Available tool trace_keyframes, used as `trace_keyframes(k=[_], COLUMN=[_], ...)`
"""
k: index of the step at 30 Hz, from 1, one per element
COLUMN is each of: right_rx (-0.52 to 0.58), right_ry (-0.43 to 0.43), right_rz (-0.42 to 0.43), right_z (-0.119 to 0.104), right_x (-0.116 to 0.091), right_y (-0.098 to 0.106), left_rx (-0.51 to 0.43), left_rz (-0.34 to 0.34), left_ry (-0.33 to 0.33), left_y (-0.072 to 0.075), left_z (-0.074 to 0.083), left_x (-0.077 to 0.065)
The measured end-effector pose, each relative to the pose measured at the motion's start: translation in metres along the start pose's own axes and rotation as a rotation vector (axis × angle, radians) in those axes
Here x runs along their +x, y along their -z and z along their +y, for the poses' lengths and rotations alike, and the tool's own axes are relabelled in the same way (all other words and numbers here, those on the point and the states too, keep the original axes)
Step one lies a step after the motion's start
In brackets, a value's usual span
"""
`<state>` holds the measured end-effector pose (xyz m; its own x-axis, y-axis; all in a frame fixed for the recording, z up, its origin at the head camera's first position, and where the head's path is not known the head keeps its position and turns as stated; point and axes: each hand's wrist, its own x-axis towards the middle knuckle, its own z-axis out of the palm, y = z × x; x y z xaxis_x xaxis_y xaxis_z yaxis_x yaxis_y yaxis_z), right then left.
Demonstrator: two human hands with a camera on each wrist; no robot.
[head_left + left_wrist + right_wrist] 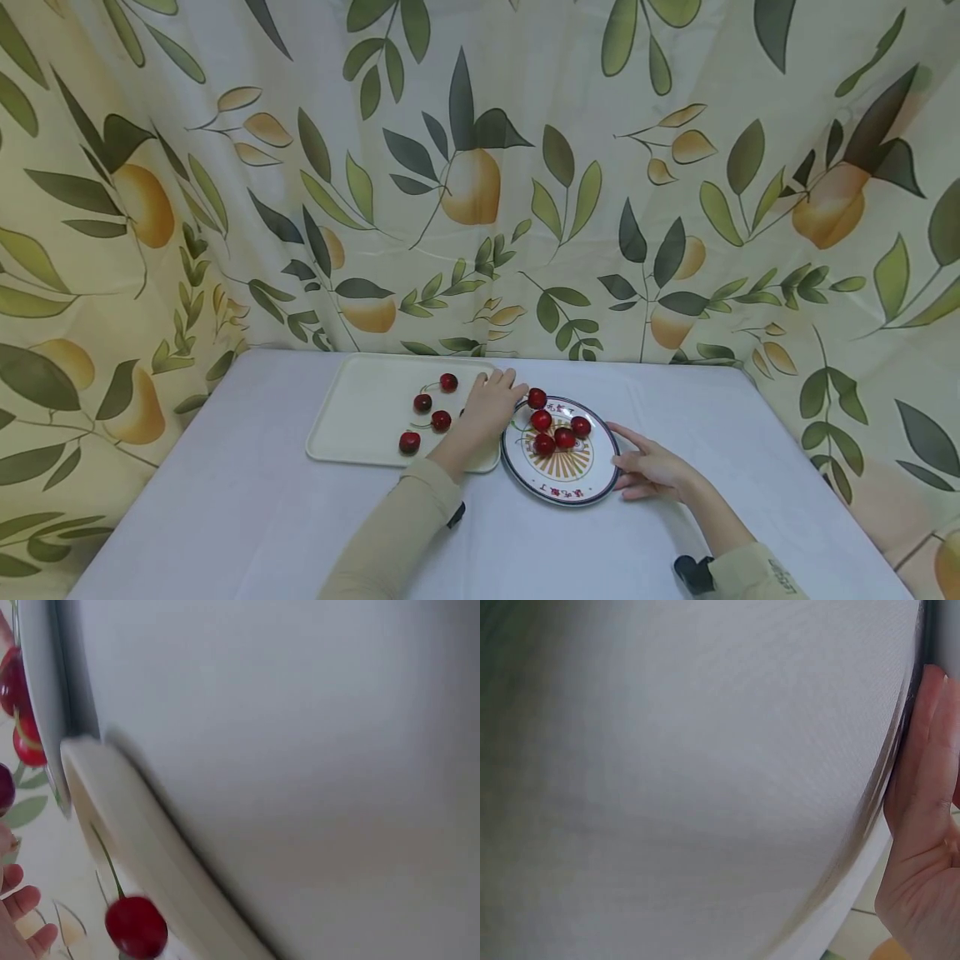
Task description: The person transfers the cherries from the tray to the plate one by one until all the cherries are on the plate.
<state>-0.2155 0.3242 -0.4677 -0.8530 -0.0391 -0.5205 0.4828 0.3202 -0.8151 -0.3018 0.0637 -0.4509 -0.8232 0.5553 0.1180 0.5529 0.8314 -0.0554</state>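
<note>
My left hand (491, 404) reaches over the gap between a cream tray (352, 417) and a round plate (517, 462). A red cherry (537, 398) is at its fingertips, above the plate's far left rim. In the left wrist view, a dark cherry (6, 789) shows right by the fingers at the edge of the picture. Several cherries (565, 437) lie grouped on the plate. At the plate's right side, my right hand (656, 471) holds the rim, thumb at the edge and fingers lower down. The right wrist view has its fingers (926, 780) along that edge.
Several stemmed cherries (409, 442) lie on the right half of the tray, one partly hidden behind my left hand. Tray and plate stand side by side on a white tablecloth (225, 500). A curtain with fruit and leaf print (480, 275) hangs behind the table.
</note>
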Motion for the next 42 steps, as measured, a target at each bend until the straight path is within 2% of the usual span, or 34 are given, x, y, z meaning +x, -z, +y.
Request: trace_keyframes(k=[9,16,22,35,42], right_rx=[0.001,0.004,0.001,0.004,0.001], right_ry=[0.003,0.015,0.010,0.006,0.010], right_rz=[-0.007,-0.018,-0.009,-0.015,-0.019], right_z=[0.000,0.000,-0.001,-0.002,-0.002], right_x=[0.001,0.001,0.000,-0.002,-0.002], right_y=[0.000,0.001,0.000,-0.001,-0.001], left_rx=[0.047,0.066,0.072,0.058,0.042], left_rz=[-0.063,-0.058,-0.047,-0.061,-0.097], left_ry=[-0.011,-0.003,0.019,0.020,0.028], left_y=[-0.007,-0.008,-0.011,-0.011,-0.009], left_z=[0.026,0.037,0.040,0.040,0.040], left_x=[0.011,0.014,0.016,0.018,0.018])
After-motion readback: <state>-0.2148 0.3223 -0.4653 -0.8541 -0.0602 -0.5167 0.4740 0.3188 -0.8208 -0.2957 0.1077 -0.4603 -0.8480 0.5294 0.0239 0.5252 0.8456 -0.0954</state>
